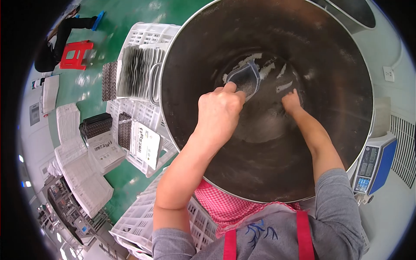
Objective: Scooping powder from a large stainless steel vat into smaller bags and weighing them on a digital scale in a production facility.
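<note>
A large round metal drum (338,107) with a dark inner wall stands right in front of me. My left hand (219,105) is over its mouth, gripping the edge of a clear plastic bag (259,76), whose wide mouth shows some dark grainy powder inside. Deep in the drum, my right hand (292,102) is close to the bottom, one finger or thumb sticking up. Its other fingers are hard to make out, and I cannot tell whether they hold anything. Pale streaks (284,86) and dark powder residue mark the drum's bottom around both hands.
Left of the drum, white plastic crates (148,34) hold stacked flat pouches (138,71). White bundles (83,177) lie farther left, near a red stool (76,55) and a person's leg (61,35). At right are a blue-topped digital scale (373,165) and a wall socket (388,74).
</note>
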The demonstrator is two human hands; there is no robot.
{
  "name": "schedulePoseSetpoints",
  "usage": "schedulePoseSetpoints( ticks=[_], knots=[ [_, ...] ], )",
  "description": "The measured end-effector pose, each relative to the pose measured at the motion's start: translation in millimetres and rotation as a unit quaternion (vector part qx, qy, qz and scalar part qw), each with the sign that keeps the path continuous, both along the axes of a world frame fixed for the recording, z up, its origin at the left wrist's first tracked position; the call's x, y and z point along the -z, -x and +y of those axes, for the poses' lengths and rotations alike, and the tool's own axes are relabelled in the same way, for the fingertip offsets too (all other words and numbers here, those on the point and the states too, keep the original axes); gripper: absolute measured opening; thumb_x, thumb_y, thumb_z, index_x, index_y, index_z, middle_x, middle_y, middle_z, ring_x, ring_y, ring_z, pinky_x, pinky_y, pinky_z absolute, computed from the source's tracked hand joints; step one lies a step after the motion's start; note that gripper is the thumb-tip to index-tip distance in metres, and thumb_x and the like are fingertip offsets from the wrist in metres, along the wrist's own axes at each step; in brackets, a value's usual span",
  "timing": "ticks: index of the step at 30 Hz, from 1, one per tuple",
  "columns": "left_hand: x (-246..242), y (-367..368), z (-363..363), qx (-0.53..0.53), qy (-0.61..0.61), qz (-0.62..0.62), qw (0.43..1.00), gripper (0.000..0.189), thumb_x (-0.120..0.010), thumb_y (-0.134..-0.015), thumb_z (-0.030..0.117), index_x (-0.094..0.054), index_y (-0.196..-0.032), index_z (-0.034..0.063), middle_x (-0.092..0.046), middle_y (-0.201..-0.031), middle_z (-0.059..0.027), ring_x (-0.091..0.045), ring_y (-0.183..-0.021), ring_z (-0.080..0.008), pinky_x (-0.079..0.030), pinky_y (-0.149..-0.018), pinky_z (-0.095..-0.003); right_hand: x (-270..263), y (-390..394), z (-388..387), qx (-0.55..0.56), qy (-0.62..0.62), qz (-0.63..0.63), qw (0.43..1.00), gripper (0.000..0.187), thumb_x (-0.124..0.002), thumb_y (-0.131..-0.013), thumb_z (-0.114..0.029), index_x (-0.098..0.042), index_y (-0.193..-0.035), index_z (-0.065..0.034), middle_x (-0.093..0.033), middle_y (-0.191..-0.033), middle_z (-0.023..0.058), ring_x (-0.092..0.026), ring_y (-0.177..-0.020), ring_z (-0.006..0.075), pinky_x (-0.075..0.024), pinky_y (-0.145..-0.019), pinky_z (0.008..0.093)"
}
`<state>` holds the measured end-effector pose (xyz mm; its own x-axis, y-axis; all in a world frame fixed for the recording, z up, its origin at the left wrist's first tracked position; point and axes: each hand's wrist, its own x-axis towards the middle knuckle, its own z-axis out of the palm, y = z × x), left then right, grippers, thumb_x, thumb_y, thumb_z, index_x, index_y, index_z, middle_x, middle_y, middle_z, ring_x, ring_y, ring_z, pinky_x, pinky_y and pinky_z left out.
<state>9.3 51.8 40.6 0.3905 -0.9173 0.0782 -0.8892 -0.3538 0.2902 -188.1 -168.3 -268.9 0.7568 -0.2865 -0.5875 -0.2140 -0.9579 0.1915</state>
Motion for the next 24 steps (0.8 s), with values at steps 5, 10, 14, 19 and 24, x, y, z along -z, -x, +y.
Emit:
schedulePoseSetpoints(
  ticks=[5,10,14,19,24],
  knots=[
    [2,1,0,-0.002,0.013,0.014,1.0,0.021,-0.059,-0.066,-0.006,-0.071,-0.079,0.0058,-0.063,-0.08,-0.0068,-0.066,-0.071,-0.0268,-0.051,-0.058,-0.0397,17,14,78,-0.063,-0.117,0.021,0.991,0.019,-0.063,-0.082,-0.02,-0.076,-0.095,-0.0154,-0.072,-0.103,0.0033,-0.062,-0.107,0.0228,-0.0317,-0.107,0.0519],
    [10,2,0,0.019,0.028,0.015,0.999,0.016,-0.059,-0.065,-0.006,-0.067,-0.075,0.0035,-0.06,-0.076,-0.0101,-0.065,-0.073,-0.0294,-0.052,-0.06,-0.0414,-28,4,41,-0.106,-0.132,-0.003,0.986,0.022,-0.066,-0.081,-0.021,-0.075,-0.101,-0.0236,-0.07,-0.102,-0.0018,-0.061,-0.107,0.0184,-0.0341,-0.102,0.0478],
    [19,1,1,0.04,0.036,0.003,0.999,0.014,-0.059,-0.065,-0.006,-0.066,-0.073,0.0026,-0.059,-0.077,-0.0123,-0.065,-0.076,-0.0309,-0.053,-0.063,-0.0427,-118,-13,-18,-0.114,-0.101,-0.098,0.983,0.02,-0.065,-0.08,-0.017,-0.077,-0.093,-0.0251,-0.072,-0.091,-0.001,-0.063,-0.098,0.0184,-0.0358,-0.092,0.0406],
    [33,3,3,0.082,0.01,-0.012,0.997,0.013,-0.059,-0.068,-0.005,-0.068,-0.074,0.0032,-0.061,-0.08,-0.0131,-0.066,-0.082,-0.0315,-0.054,-0.07,-0.0438,-282,-15,-58,-0.009,-0.068,-0.193,0.979,0.016,-0.072,-0.081,-0.018,-0.077,-0.096,-0.0214,-0.071,-0.089,0.0036,-0.063,-0.098,0.0225,-0.0359,-0.09,0.042],
    [39,9,1,0.128,-0.001,-0.016,0.992,0.014,-0.06,-0.069,-0.001,-0.07,-0.078,0.0038,-0.063,-0.083,-0.0128,-0.066,-0.086,-0.0312,-0.054,-0.073,-0.0429,-409,-5,-49,0.005,-0.04,-0.3,0.953,0.018,-0.069,-0.084,-0.017,-0.074,-0.102,-0.018,-0.067,-0.086,0.0028,-0.062,-0.095,0.0227,-0.0356,-0.086,0.0396]
  ],
)
